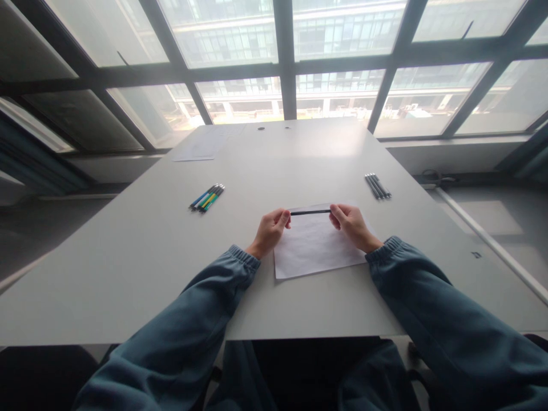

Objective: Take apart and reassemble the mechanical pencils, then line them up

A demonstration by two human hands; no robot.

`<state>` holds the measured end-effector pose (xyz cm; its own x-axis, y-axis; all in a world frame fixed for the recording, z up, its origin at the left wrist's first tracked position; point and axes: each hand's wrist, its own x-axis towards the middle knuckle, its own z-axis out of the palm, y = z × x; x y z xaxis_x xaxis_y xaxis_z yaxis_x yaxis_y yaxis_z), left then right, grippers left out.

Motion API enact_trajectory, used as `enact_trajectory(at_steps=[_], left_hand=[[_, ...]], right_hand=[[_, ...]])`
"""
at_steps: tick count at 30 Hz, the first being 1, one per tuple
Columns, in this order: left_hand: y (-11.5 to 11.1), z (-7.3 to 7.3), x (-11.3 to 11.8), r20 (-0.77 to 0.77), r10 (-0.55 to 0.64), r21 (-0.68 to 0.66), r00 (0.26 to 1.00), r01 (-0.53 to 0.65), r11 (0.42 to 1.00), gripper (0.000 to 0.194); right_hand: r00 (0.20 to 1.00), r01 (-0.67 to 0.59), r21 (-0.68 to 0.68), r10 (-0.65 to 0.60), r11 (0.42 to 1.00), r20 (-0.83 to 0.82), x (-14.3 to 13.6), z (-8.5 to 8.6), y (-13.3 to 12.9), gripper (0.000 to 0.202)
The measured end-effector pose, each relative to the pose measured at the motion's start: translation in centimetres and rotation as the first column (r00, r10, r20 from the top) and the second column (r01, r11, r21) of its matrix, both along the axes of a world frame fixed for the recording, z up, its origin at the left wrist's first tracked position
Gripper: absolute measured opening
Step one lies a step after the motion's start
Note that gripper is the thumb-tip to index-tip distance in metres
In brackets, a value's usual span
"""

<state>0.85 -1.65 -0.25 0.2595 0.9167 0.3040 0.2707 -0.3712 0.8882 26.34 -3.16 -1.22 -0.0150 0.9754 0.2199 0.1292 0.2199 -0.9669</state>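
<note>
A thin black pen (310, 212) is held level between my two hands, above the far part of a white sheet of paper (319, 248). My left hand (271, 228) pinches its left end between thumb and fingers. At its right end, my right hand (350, 224) is closed in a similar pinch. The paper lies on the white table (171, 274), slightly turned, its far right part behind my right hand.
On the left lies a group of several colored pens (207, 198). Several dark grey pens (377, 186) lie side by side on the right. Another sheet (197, 145) rests at the far left, near a small round dark item (261, 129). Windows stand beyond the table.
</note>
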Motion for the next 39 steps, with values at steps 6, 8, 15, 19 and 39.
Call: enact_trajectory(at_steps=[6,8,15,19,39], left_hand=[[-0.1,0.2,0.0,0.015,0.010,-0.002,1.000,-0.010,1.000,0.051],[-0.2,0.3,0.0,0.017,0.012,0.000,1.000,-0.012,1.000,0.051],[-0.4,0.8,0.1,0.040,0.014,0.012,0.999,-0.015,1.000,0.051],[-0.5,0.9,0.2,0.044,0.018,0.019,0.999,-0.019,1.000,0.052],[0.1,-0.1,0.1,-0.007,0.073,0.055,0.997,-0.072,0.996,0.056]], right_hand=[[1.000,-0.014,-0.008,0.014,1.000,-0.019,0.0,0.0,0.0,0.054],[1.000,-0.017,-0.012,0.017,1.000,-0.018,0.0,0.0,0.0,0.054],[0.999,-0.033,-0.010,0.032,0.999,-0.029,-0.1,0.0,0.0,0.050],[1.000,-0.022,0.002,0.022,1.000,-0.006,-0.1,0.1,0.0,0.049],[1.000,0.005,0.008,-0.005,1.000,0.016,-0.3,0.9,-0.5,0.048]])
